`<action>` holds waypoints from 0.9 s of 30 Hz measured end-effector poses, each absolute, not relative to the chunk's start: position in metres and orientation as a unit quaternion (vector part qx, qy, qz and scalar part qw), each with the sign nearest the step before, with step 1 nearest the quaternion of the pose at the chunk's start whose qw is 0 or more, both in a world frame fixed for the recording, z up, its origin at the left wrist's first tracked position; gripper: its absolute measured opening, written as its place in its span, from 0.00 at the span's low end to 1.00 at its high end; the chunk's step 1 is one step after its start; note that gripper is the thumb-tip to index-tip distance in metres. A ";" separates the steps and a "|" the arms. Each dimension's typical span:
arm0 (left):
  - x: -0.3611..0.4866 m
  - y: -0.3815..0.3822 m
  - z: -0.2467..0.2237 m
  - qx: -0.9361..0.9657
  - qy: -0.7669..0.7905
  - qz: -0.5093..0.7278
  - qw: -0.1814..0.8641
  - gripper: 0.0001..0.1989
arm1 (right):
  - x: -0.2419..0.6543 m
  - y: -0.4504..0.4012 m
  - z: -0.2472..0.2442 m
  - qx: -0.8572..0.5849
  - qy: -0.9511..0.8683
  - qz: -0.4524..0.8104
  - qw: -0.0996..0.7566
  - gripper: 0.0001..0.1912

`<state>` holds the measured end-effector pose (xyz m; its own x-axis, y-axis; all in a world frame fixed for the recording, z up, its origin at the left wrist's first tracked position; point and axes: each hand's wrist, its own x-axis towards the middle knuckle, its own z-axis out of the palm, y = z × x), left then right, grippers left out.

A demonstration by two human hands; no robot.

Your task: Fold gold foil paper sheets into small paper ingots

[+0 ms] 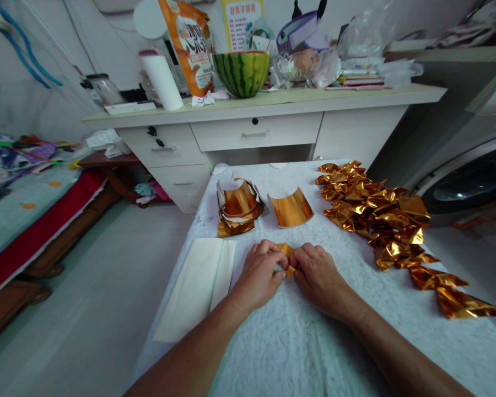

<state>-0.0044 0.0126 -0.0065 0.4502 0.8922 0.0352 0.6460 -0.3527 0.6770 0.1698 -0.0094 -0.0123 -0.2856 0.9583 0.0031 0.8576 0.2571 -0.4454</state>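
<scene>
Between my two hands is a small piece of gold foil paper (285, 251), partly folded and mostly covered by my fingers. My left hand (264, 270) pinches its left side, and my right hand (317, 274) closes on its right side. Just beyond them, a curved gold foil sheet (291, 208) rests on the cloth. To its left sits a curled stack of gold foil sheets (238, 204) with pale backs. Folded pale paper (196, 286) lies left of my left hand. A long heap of folded gold foil pieces (376, 212) covers the right side of the table.
A pale patterned cloth (268, 353) covers the table. Behind it stands a white desk (256, 132) holding half a watermelon (242, 74), an orange snack bag (190, 49) and clutter. A front-loading washing machine (471, 165) is at right, a bed (37, 220) at left.
</scene>
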 end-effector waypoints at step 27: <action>-0.015 0.016 -0.001 0.846 0.415 0.188 0.276 0.12 | 0.175 -0.012 -0.004 -0.547 -0.797 0.192 0.168 0.07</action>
